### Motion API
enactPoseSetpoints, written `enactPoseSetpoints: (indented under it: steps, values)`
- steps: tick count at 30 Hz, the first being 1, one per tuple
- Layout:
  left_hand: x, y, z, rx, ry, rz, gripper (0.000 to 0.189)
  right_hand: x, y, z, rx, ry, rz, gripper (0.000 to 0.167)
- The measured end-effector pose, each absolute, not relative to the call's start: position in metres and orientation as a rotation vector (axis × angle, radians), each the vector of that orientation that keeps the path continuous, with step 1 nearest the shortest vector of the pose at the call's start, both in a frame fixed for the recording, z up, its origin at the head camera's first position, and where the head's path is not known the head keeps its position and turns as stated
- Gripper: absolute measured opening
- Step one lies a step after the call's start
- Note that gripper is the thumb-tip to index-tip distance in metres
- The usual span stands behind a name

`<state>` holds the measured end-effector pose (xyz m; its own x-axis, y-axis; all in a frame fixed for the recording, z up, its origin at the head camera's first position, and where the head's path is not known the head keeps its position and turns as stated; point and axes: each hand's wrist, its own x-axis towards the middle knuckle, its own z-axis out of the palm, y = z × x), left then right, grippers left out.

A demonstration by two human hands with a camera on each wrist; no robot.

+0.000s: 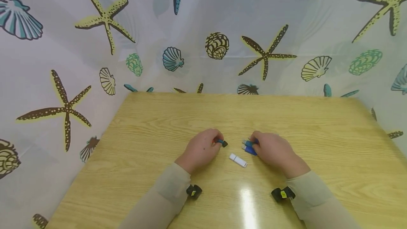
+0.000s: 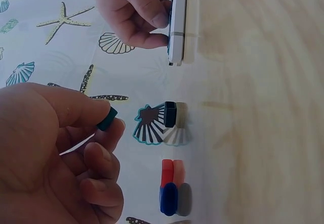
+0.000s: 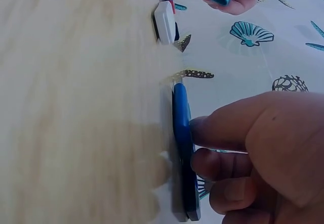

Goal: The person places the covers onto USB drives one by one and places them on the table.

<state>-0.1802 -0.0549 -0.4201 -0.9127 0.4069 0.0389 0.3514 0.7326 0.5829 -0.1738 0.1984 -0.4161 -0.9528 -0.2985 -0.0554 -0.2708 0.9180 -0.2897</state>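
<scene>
My left hand (image 1: 201, 151) pinches a small teal cap (image 2: 107, 119) between thumb and forefinger, just above the tabletop. Beyond it a black cap (image 2: 170, 114) stands on the table, and in the left wrist view a red cap (image 2: 167, 170) and a blue cap (image 2: 168, 199) lie farther along. My right hand (image 1: 274, 150) has its thumb and forefinger at the sides of a teal USB stick (image 1: 248, 143), whose metal plug points left. Next to that lies a blue USB stick (image 1: 250, 150), partly under the fingers. A white USB stick (image 1: 238, 160) lies nearer, between the hands.
The wooden table (image 1: 152, 123) extends around both hands. A white cloth (image 1: 197, 20) printed with starfish and shells hangs behind it and along the sides. Each sleeve cuff carries a small black wrist camera (image 1: 194, 191).
</scene>
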Motion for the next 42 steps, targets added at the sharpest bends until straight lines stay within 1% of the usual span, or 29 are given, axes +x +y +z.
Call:
enactPoseSetpoints:
  steps: [13,19,22,30,36,42]
  values:
    - [-0.180,-0.053,-0.421,0.625,2.824,0.937,0.008,-0.177,0.202,-0.421,-0.375,2.974,-0.410,0.021]
    - [-0.181,-0.053,-0.422,0.612,2.813,0.955,0.008,-0.177,0.202,-0.422,-0.360,2.941,-0.396,0.010]
    - [-0.180,-0.053,-0.422,0.608,2.806,0.966,0.007,-0.177,0.202,-0.422,-0.379,2.952,-0.408,0.008]
    - [-0.181,-0.054,-0.422,0.621,2.794,0.974,0.008,-0.173,0.199,-0.419,-0.431,2.996,-0.492,0.014]
    - [-0.180,-0.054,-0.422,0.642,2.792,0.980,0.008,-0.171,0.194,-0.417,-0.503,2.995,-0.551,0.014]
    - [-0.181,-0.054,-0.423,0.689,2.804,0.971,0.012,-0.169,0.190,-0.417,-0.588,3.011,-0.606,0.013]
